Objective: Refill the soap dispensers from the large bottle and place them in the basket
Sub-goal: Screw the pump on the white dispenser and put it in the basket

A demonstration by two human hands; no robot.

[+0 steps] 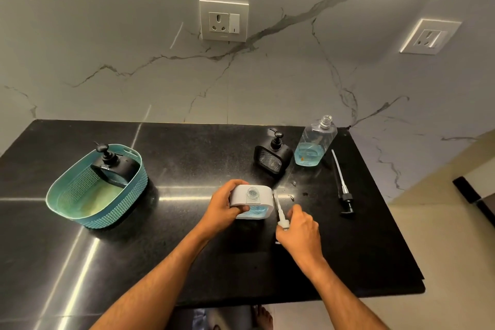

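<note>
A white soap dispenser (pixel 257 194) stands at the middle of the black counter, its neck uncapped and blue soap inside. My left hand (pixel 223 207) grips its left side. My right hand (pixel 301 230) holds the white pump (pixel 280 213) just right of the dispenser, tube pointing away from me. A black dispenser (pixel 272 159) stands further back. The large clear bottle (pixel 314 142), uncapped and about a third full of blue soap, stands to its right. The bottle's black pump (pixel 342 190) lies on the counter. Another black dispenser (pixel 115 167) sits in the teal basket (pixel 80 211).
The black counter (pixel 187 153) ends in a front edge near me and a right edge past the lying pump. A marble wall with two sockets (pixel 223 20) rises behind. Small drops lie on the counter near the white dispenser.
</note>
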